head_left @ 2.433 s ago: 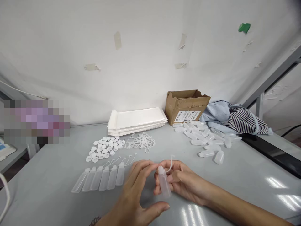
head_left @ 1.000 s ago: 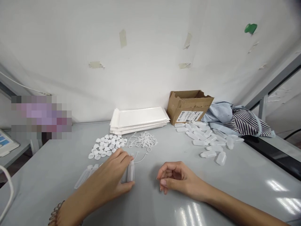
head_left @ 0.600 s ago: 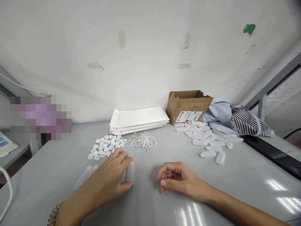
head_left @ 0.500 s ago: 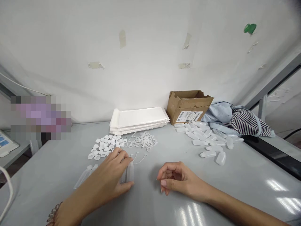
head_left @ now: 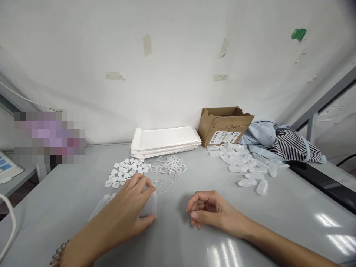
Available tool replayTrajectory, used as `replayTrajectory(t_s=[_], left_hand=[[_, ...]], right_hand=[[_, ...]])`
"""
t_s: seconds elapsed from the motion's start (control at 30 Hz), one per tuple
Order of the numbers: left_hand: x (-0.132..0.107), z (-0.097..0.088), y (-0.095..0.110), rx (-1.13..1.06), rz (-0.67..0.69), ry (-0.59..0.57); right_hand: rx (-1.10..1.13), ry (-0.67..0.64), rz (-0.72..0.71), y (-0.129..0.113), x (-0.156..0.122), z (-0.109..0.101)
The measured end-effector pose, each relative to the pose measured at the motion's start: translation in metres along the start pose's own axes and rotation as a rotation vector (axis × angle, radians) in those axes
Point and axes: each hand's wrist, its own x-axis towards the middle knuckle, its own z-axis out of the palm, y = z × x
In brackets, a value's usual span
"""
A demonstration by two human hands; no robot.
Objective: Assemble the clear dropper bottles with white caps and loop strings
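clear bottle (head_left: 152,203) — laid on grey table (head_left: 172,241), touched near neck and base by left hand (head_left: 135,200), grip spread wide; right hand (head_left: 209,210) — loosely curled, half open, kept apart.

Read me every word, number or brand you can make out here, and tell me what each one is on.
Nothing legible.
White label on the cardboard box: print and barcode-like marks, too small to read.
Dark marks above the label: too blurred to read.
White device at far left: blue patches, no legible text.
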Motion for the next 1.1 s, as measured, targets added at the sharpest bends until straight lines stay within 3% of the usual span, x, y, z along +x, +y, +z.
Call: replayTrajectory(t_s=[0.17,0.37,0.53,0.63,0.8,1.0,1.1], left_hand=[[-0.003,0.001,-0.001,-0.022,0.006,0.008],[0.000,0.004,-0.015,-0.063,0.011,0.138],[0.008,0.008,-0.021,-0.078,-0.076,0.190],[0.015,0.014,-0.015,-0.060,-0.065,0.172],[0.020,0.022,0.004,-0.023,0.046,0.120],[0.024,0.030,0.030,0.082,0.116,0.094],[0.030,0.035,0.038,0.198,0.123,0.067]], right_hand=[[-0.006,-0.003,-0.005,0.000,0.001,-0.001],[-0.052,0.020,-0.021,-0.005,0.000,-0.002],[-0.203,0.202,-0.038,-0.022,-0.001,-0.017],[-0.424,0.361,-0.132,-0.032,-0.002,-0.036],[-0.991,0.607,-0.246,-0.042,-0.009,-0.069],[-1.216,0.551,-0.089,-0.053,-0.025,-0.087],[-1.269,0.610,-0.033,-0.059,-0.032,-0.094]])
